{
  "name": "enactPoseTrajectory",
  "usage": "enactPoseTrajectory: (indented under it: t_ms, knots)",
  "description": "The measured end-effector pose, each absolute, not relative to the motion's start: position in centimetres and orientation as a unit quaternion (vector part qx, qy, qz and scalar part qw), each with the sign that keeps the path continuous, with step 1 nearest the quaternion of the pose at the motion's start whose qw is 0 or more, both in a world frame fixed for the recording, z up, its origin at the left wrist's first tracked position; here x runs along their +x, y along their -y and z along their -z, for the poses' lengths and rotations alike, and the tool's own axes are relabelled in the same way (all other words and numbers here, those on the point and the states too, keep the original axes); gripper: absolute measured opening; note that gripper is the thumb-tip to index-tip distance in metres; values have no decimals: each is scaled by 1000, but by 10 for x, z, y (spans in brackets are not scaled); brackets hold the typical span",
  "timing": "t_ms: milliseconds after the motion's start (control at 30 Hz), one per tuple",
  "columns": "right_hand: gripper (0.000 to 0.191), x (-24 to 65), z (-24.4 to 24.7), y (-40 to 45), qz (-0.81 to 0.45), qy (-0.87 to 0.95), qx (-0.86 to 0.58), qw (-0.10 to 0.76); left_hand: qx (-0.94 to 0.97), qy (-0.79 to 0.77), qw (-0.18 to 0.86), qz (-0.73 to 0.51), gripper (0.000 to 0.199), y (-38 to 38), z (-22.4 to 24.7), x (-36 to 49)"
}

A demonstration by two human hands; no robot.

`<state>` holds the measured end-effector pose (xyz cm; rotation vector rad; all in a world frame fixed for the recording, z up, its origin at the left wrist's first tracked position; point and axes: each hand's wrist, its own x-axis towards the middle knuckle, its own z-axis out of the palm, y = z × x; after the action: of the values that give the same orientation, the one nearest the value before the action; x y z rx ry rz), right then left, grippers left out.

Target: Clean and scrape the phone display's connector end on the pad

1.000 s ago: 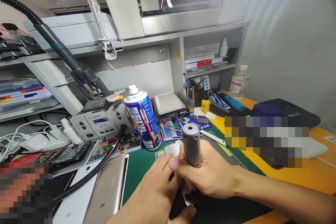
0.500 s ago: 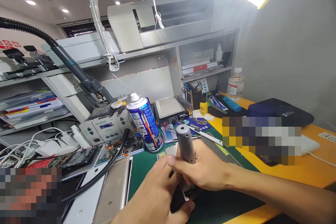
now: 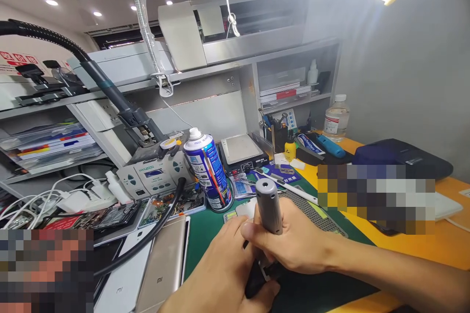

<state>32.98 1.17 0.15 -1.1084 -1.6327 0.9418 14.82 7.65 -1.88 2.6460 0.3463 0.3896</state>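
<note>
My right hand (image 3: 293,237) is wrapped round an upright silver cylindrical tool (image 3: 270,208), thumb pressed on its side. Just left of it, my left hand (image 3: 227,264) closes round a dark object (image 3: 253,281) held low over the green mat (image 3: 308,288). The tool's lower end meets or nearly meets that object; my fingers hide the contact. Beyond my hands stands a blue spray can (image 3: 208,171) with a white nozzle.
Two phones, one gold (image 3: 161,264) and one white (image 3: 127,269), lie at left under a black hose (image 3: 147,239). Behind are a control station (image 3: 157,176), a tray of parts (image 3: 172,208) and a yellow bottle (image 3: 290,149). A black case (image 3: 404,156) sits right.
The whole scene has shifted slightly rightward in view as the camera moved. Both hands keep their grips, with the silver tool still upright.
</note>
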Motion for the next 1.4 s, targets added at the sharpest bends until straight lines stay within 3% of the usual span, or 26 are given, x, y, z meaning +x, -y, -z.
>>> enactPoseTrajectory:
  t_ms: [467, 1167, 1400]
  knots:
    - [56, 329, 9, -15, -377, 667, -427, 480, 953, -110, 234, -159, 85, -77, 24, 146]
    - [46, 327, 3, -10, -377, 688, -414, 463, 964, -132, 163, -164, 49, -70, 17, 150]
    - [46, 328, 2, -11, -360, 691, -425, 462, 958, -126, 204, -160, 59, -73, 17, 150]
